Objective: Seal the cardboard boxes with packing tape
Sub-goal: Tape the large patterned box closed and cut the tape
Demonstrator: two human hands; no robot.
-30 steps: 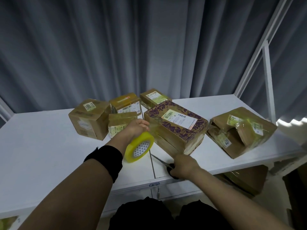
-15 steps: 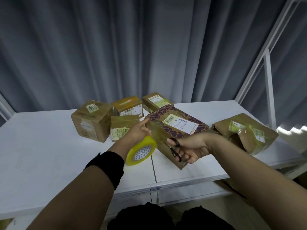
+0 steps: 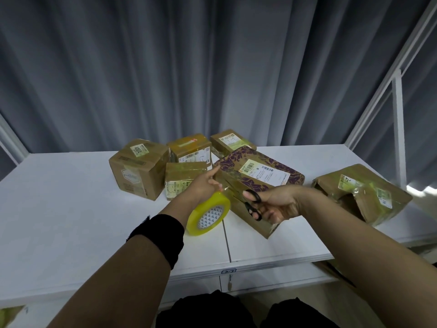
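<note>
both full | left hand (image 3: 203,187) holds tape roll (image 3: 209,214) | right hand (image 3: 277,205) holds scissors (image 3: 252,207) at patterned box (image 3: 264,172)

White table (image 3: 59,209) spanning 3 to 9 o'clock; grey pleated curtain (image 3: 165,67) at 12 o'clock; white metal frame (image 3: 399,129) at 2 o'clock.

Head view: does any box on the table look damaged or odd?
Yes. The rightmost box looks crushed: its near side gapes open under wrinkled, loosely stuck tape.
</note>
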